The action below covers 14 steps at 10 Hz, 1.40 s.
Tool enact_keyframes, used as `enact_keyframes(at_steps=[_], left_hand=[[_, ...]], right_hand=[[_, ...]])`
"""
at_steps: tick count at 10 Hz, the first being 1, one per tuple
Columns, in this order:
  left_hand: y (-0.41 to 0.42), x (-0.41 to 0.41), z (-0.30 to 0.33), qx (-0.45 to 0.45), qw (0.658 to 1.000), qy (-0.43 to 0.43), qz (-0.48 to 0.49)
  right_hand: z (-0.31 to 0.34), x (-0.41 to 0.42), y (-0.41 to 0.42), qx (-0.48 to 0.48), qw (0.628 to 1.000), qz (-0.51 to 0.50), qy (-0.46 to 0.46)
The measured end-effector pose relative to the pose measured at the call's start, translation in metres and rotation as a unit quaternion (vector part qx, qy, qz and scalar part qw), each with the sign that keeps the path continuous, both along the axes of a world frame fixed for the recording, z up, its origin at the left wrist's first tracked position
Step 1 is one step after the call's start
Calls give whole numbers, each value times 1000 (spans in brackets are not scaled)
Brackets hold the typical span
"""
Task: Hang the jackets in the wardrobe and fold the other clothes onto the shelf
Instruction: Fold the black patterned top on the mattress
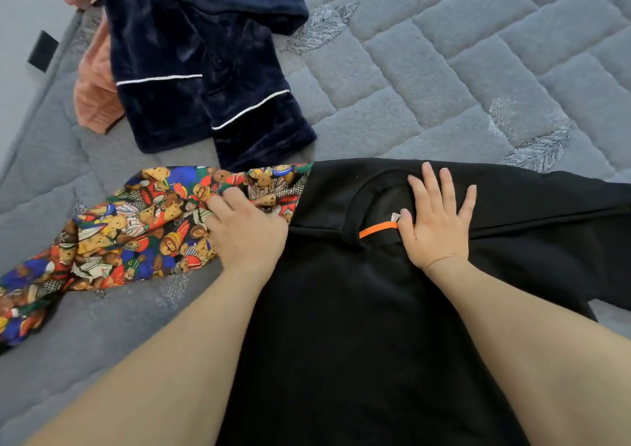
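A black sweatshirt [341, 309] lies flat on the grey quilted mattress [444, 70], its neck opening with an orange loop [377, 229] facing away from me. Its left sleeve [136, 234] is a colourful teddy-bear print and stretches out to the left. My left hand [246, 227] rests on that printed sleeve at the shoulder seam, fingers curled into the fabric. My right hand [437, 220] lies flat and spread on the black cloth just right of the collar. The right black sleeve [563, 206] runs off the right edge.
Navy velvet pyjama trousers [205, 70] with white piping lie at the upper left, over an orange-pink garment [97, 97]. The mattress edge [37, 111] runs down the far left, with a black tag [42, 51] beside it.
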<state>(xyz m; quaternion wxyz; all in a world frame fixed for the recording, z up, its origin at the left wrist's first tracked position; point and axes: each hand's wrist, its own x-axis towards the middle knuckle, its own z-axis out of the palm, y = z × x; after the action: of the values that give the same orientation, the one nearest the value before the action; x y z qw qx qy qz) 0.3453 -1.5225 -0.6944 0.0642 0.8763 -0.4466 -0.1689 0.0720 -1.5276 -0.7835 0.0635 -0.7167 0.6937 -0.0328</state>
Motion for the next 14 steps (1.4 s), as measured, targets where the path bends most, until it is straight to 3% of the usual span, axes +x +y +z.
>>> enact_keyframes(at_steps=[1,2,3,4,5,6,8,9,10,11,12,13,14], left_hand=[[-32,-3,4,-151,868,254,399],[-41,9,5,-144,778,358,495],[-43,21,3,-95,802,400,434],[-60,45,10,-79,757,463,453],[-75,59,18,-72,662,607,434],[-99,75,14,-107,642,629,425],[-86,91,5,-215,535,665,474],[-90,103,-7,-254,517,610,544],[-85,102,1,-71,928,228,288],[-54,93,-11,-207,975,-83,-5],[-33,91,-32,-26,935,-65,-347],[-27,109,-68,86,931,-33,-354],[-27,107,-81,56,934,-27,-352]], right_hand=[[0,1,-3,21,1000,7,10],[10,2,-5,37,999,14,34],[29,18,-11,2,998,-26,-50],[38,89,-21,-19,985,22,-169],[20,152,-11,-4,993,117,-29],[3,151,-14,-27,994,105,3],[4,153,-16,-4,994,109,12],[2,150,-17,7,994,108,29],[2,151,-18,8,994,108,25],[1,150,-19,11,994,107,22],[0,150,-18,4,994,108,25],[-3,149,-19,-1,993,112,28],[-5,150,-20,-3,993,111,29]])
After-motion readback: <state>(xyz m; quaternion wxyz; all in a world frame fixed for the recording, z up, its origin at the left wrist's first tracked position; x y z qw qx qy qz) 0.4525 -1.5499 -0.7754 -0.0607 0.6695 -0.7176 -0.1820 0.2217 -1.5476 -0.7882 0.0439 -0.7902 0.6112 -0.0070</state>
